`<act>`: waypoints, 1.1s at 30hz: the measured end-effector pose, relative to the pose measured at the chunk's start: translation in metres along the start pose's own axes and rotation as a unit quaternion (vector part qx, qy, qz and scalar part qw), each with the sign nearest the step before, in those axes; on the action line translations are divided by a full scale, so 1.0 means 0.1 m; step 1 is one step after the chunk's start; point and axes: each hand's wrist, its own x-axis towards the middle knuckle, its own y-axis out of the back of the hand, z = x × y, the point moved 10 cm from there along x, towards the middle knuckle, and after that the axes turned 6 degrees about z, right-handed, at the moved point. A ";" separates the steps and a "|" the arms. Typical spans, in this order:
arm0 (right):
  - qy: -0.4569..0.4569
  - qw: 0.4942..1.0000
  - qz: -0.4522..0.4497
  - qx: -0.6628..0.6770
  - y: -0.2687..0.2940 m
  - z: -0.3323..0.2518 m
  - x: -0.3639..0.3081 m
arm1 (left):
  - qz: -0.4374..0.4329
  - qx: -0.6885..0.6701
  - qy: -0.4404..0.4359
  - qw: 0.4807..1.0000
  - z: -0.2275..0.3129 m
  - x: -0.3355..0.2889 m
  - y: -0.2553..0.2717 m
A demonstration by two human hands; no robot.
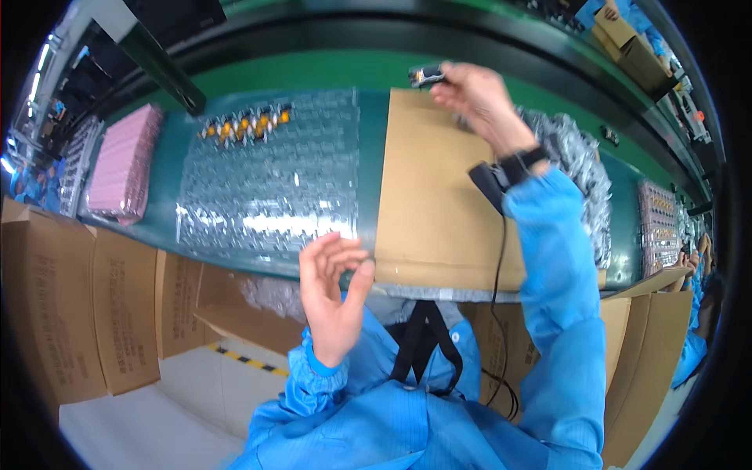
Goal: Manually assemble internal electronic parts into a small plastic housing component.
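My right hand point(476, 92) is raised at the far edge of the bench, fingertips closed on a small black-and-silver electronic part point(427, 76) above the green belt. A black strap point(521, 167) circles that wrist, with a cable hanging from a dark block beside it. My left hand point(337, 286) hovers at the bench's front edge, its fingers apart and nothing in them. Past it lies a clear plastic blister tray point(266, 188); several orange, black and silver parts point(244, 125) sit in its far rows. A brown cardboard sheet point(439, 188) lies right of the tray.
Stacked pink bubble-wrapped packs point(125, 163) stand at the left. Crumpled clear plastic point(576, 172) is heaped right of the cardboard. Another small part point(609, 135) rests on the green belt point(345, 72). Open cartons point(125, 305) stand below the bench; another person's hand point(689, 262) shows far right.
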 end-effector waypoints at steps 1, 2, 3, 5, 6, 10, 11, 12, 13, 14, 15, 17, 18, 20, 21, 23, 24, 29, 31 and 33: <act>-0.082 0.992 0.066 0.071 0.09 0.28 0.29 | 0.003 0.000 0.017 1.000 -0.03 0.02 0.03; -0.103 0.984 0.068 0.126 0.23 0.45 0.57 | -0.010 -0.015 -0.003 1.000 0.01 0.03 -0.01; -0.092 0.985 0.094 0.111 0.32 0.49 0.76 | -0.011 -0.022 0.025 0.999 -0.05 0.04 0.00; -0.080 0.993 0.085 -0.009 0.08 0.43 0.82 | 0.002 -0.020 0.052 0.998 -0.07 0.03 0.23; -0.033 0.973 0.104 -0.201 0.17 0.21 0.88 | 0.015 0.009 0.061 0.998 0.00 0.02 0.37; 0.354 0.684 0.103 -0.630 -0.08 -0.81 0.31 | 0.090 0.112 -0.008 0.990 0.64 -0.26 1.22; 0.281 0.686 0.084 -0.665 0.06 -0.72 0.32 | 0.106 0.109 -0.021 0.988 0.78 -0.28 1.33; 0.237 0.679 0.071 -0.692 0.12 -0.60 0.21 | 0.107 0.145 -0.036 0.983 0.92 -0.19 1.35; 0.194 0.670 0.059 -0.714 0.16 -0.48 0.11 | 0.116 0.163 -0.051 0.978 1.00 -0.10 1.38; 0.186 0.667 0.058 -0.719 0.23 -0.37 0.12 | 0.105 0.174 -0.050 0.978 0.97 0.07 1.33; 0.191 0.676 0.047 -0.710 0.27 -0.24 0.14 | 0.093 0.184 -0.049 0.977 0.94 0.22 1.28; 0.203 0.688 0.041 -0.696 0.30 -0.24 0.05 | 0.054 0.168 -0.060 0.982 0.98 0.27 1.08; 0.215 0.728 0.014 -0.651 0.23 -0.30 -0.03 | 0.016 0.152 -0.070 0.986 1.01 0.28 0.93; 0.206 0.817 -0.054 -0.536 0.20 -0.32 -0.14 | -0.072 0.170 -0.112 0.976 1.05 0.33 0.59; 0.206 0.818 -0.058 -0.534 0.13 -0.34 -0.24 | -0.112 0.204 -0.130 0.964 1.06 0.37 0.42; 0.080 0.932 -0.129 -0.330 -0.07 -0.27 -0.50 | -0.191 0.261 -0.162 0.932 1.04 0.56 0.01; 0.107 0.926 -0.154 -0.327 -0.13 -0.27 -0.56 | -0.197 0.252 -0.174 0.931 1.04 0.67 -0.15; 0.136 0.941 -0.212 -0.227 -0.42 -0.36 -0.90 | -0.213 0.225 -0.129 0.942 0.67 1.21 -0.77; 0.126 0.949 -0.218 -0.192 -0.50 -0.37 -0.91 | -0.280 0.188 -0.153 0.929 0.59 1.28 -0.96; 0.140 0.943 -0.246 -0.174 -0.59 -0.45 -0.95 | -0.272 0.093 -0.044 0.957 0.24 1.45 -0.88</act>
